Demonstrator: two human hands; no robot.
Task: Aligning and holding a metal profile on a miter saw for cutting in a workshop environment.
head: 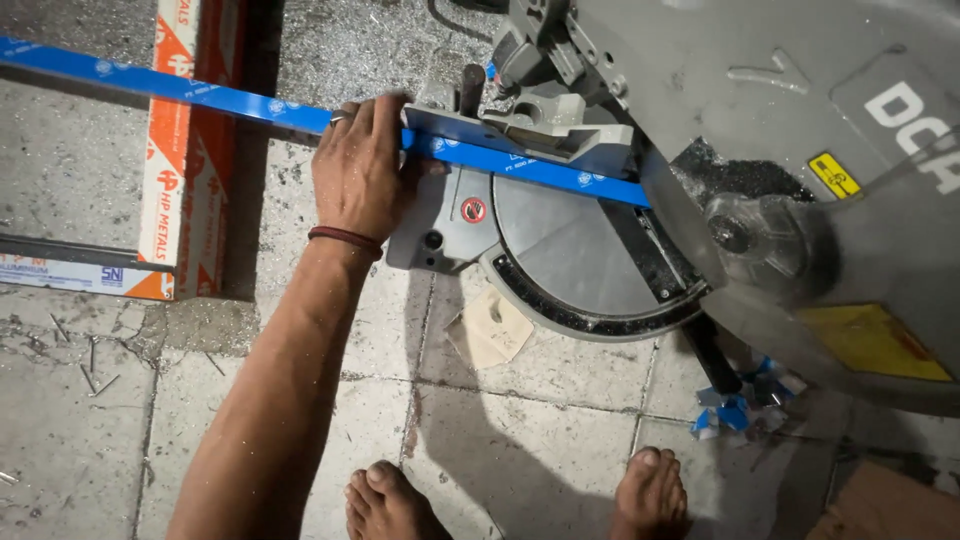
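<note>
My left hand (362, 170) presses down on a long blue-wrapped metal bar (200, 96) where it meets the fence of a grey miter saw (560, 235). The bar runs from the far left across the saw's round table and disappears under the blade guard (800, 150), which is lowered over it. A ring sits on one finger and a dark band circles the wrist. My right hand is out of sight. My two bare feet (390, 505) stand on the floor below the saw.
An orange and white long box (175, 160) lies on the tiled floor at left, under the bar. Metal shavings litter the floor. Blue and white offcuts (735, 410) lie by the saw's base; a scrap of cardboard (490, 328) sits in front.
</note>
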